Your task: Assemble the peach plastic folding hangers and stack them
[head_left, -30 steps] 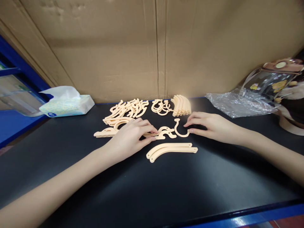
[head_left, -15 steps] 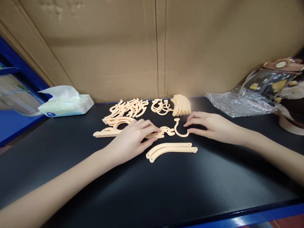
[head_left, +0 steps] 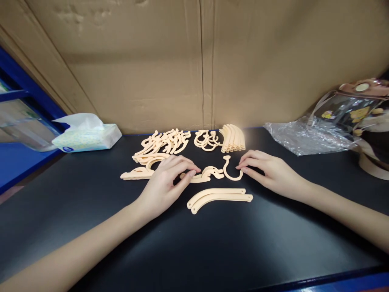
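Observation:
My left hand [head_left: 170, 178] is closed in a pinch at the left part of a wavy beige plastic piece [head_left: 207, 174], which lies on the black table. Thumb and fingers of my right hand [head_left: 267, 168] come together at the lower right end of a beige hook [head_left: 232, 177]. The hook lies flat, curved like a U, with a small crossbar at its upper end. Just in front of both hands, two long curved beige arms [head_left: 220, 197] rest side by side. Partly behind my left hand are stacked beige pieces with rounded cutouts [head_left: 138, 173].
Farther back are a pile of curved beige pieces [head_left: 165, 141], several hooks [head_left: 206, 140] and a neat stack of curved arms [head_left: 232, 138]. A tissue pack [head_left: 88, 136] stands left; a clear plastic bag [head_left: 306, 136] and a transparent bottle [head_left: 340, 105] are right. Cardboard [head_left: 136, 69] rises behind.
My left hand has shifted slightly left, uncovering more of the wavy piece. The right fingers have drawn together at the hook's end. The view has tilted up slightly.

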